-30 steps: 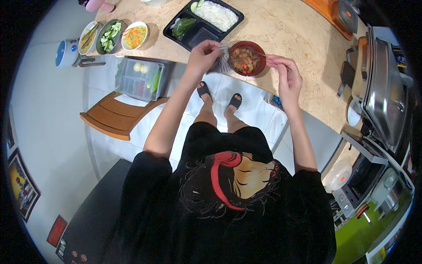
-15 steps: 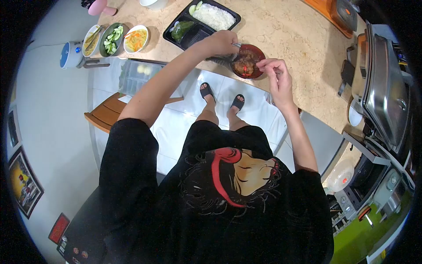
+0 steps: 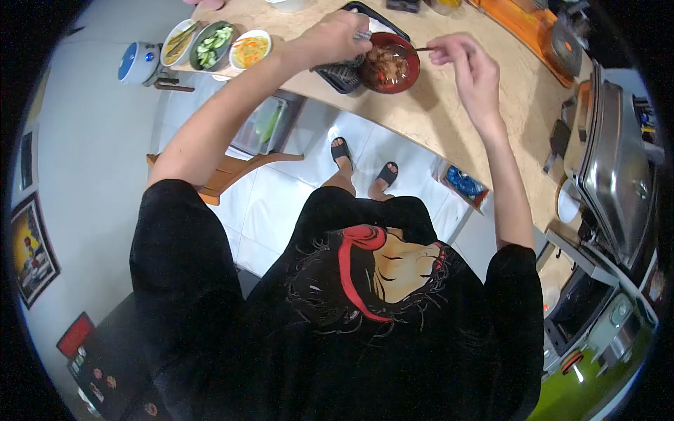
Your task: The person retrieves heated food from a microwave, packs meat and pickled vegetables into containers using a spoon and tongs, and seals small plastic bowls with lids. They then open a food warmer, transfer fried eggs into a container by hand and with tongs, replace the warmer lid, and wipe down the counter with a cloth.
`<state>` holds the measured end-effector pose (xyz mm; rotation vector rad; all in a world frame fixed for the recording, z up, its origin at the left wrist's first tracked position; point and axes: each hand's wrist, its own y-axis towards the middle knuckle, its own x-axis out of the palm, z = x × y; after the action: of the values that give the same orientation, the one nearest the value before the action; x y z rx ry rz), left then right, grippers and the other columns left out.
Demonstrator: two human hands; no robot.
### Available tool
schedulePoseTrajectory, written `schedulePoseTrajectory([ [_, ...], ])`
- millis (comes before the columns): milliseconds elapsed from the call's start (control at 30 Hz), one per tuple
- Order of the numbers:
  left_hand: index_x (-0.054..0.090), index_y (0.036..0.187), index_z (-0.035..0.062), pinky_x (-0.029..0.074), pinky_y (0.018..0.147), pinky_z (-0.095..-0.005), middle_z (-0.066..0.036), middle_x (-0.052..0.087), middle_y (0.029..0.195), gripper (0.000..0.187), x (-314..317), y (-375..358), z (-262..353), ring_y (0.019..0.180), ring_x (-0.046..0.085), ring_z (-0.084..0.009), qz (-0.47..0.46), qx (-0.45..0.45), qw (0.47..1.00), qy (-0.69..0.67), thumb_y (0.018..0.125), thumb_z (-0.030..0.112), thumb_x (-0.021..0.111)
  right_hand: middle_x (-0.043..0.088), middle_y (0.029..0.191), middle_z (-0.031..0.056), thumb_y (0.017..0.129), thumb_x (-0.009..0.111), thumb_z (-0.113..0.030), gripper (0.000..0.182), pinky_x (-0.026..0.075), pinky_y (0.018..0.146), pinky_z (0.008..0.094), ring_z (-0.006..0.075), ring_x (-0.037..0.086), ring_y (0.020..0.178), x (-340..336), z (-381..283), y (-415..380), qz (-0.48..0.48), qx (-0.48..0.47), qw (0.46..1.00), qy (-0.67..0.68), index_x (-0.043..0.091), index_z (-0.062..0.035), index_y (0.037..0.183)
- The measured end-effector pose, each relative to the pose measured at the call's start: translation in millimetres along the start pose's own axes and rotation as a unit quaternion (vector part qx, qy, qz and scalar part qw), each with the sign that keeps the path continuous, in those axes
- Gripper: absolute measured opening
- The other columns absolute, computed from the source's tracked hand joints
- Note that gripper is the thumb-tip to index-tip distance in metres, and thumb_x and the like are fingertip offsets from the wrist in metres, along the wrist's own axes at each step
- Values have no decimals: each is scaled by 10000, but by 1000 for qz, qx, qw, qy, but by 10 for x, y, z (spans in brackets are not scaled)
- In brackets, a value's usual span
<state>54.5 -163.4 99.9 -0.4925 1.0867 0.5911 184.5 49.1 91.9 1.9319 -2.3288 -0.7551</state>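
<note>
A red-brown bowl (image 3: 411, 69) of meat pieces in dark sauce overlaps the right side of a black compartment tray (image 3: 342, 85). My left hand (image 3: 338, 38) is closed at the bowl's left rim, with a small grey, shiny piece showing by its fingertips. Between the thumb and fingers of my right hand (image 3: 474, 70) is a thin brown handle (image 3: 424, 49) that reaches to the bowl's right rim. My left hand and the bowl hide most of the tray.
To the left stand bowls of shredded vegetables (image 3: 250, 50), cut cucumber (image 3: 213, 48) and a yellowish dish with a utensil (image 3: 180, 42). A metal-lidded appliance (image 3: 618, 154) is at right, and a wooden chair (image 3: 232, 172) below the counter (image 3: 400, 116).
The bowl has moved from the counter's front edge up over the tray's right side. Both hands moved with it, and the right hand is farther from the bowl. The whole view has shifted.
</note>
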Motion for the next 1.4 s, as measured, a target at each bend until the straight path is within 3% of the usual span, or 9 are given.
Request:
schedulePoseTrajectory([
  [267,556,809,-27,482,672,-425,-249,594,770,233,-245,-75,-601,775,605,-392,127,18,991,-45,698,152,655,657,838,143,975,414,-233,323,520,639,270,179,650,671,591,521,540,66,140,973,173,547,49,891],
  [333,613,957,32,477,824,-397,-187,630,913,315,-66,1,-837,938,598,-332,106,-23,994,1,761,275,657,651,844,175,973,418,-228,321,531,644,276,195,653,683,708,649,515,88,165,957,220,539,61,899],
  [467,607,948,25,472,828,-402,-192,630,931,314,24,-31,-916,932,594,-346,131,-19,991,-4,763,275,649,649,862,185,975,410,-212,311,535,668,279,200,656,708,820,651,426,100,203,937,266,534,66,910],
  [567,610,897,21,487,746,-391,-164,640,840,305,81,-22,-974,831,623,-300,175,27,983,48,766,295,644,652,886,182,975,415,-203,303,536,697,289,207,657,731,823,615,358,107,167,941,276,534,71,924],
  [633,550,802,-25,478,674,-428,-238,590,760,247,-49,-75,-867,774,597,-393,209,36,975,-62,691,156,678,635,946,210,981,423,-211,287,542,759,317,220,651,788,810,513,351,102,109,965,215,520,58,966],
  [967,515,810,-10,460,648,-451,-235,564,763,203,-19,-118,-871,750,571,-415,232,50,971,-38,696,110,632,651,911,94,938,473,-86,168,495,728,267,163,634,796,976,163,108,30,9,995,93,593,29,923],
  [1033,510,817,-10,461,650,-454,-236,559,764,199,-26,-146,-877,754,568,-418,238,67,968,-35,702,106,624,648,945,104,946,455,-41,145,491,764,260,139,618,816,984,138,42,-8,-81,996,-20,573,42,924],
  [1200,499,824,-12,463,655,-457,-240,552,769,181,21,-145,-906,764,562,-424,237,67,968,-40,715,90,601,641,976,123,879,538,4,56,507,723,289,205,625,835,978,21,-143,-40,-158,983,-86,580,17,914],
  [1400,496,821,-13,469,654,-449,-235,562,775,163,58,-104,-913,761,565,-423,245,66,966,-41,719,78,585,629,1000,124,703,663,71,207,515,699,339,291,615,855,939,-53,-349,-77,-240,954,-160,593,-1,884],
])
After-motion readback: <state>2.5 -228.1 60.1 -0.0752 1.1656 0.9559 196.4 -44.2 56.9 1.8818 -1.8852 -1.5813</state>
